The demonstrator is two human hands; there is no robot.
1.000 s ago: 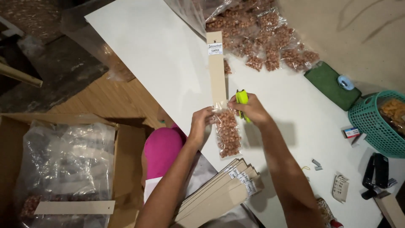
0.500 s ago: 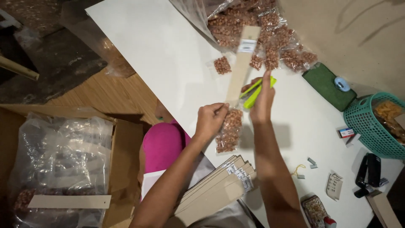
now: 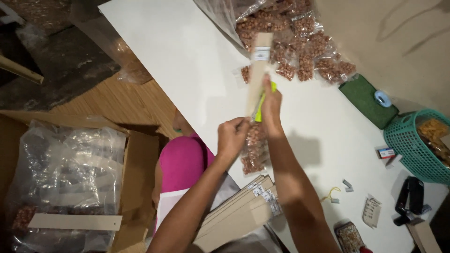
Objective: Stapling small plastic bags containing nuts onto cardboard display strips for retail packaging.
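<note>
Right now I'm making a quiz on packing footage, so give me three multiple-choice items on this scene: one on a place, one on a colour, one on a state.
1. Where is the teal basket?
A. at the table's right edge
B. inside the cardboard box
C. on the wooden floor

2. What colour is the tool in the right hand?
A. red
B. yellow-green
C. black

3. How is the small bag of nuts at the left hand?
A. lying flat and untouched
B. torn and spilling
C. hanging below a cardboard strip, held up

Answers:
1 A, the basket sits on the white table at far right.
2 B, a bright yellow-green tool shows beside the fingers.
3 C, the bag dangles under the strip, with the left hand at its top.
</note>
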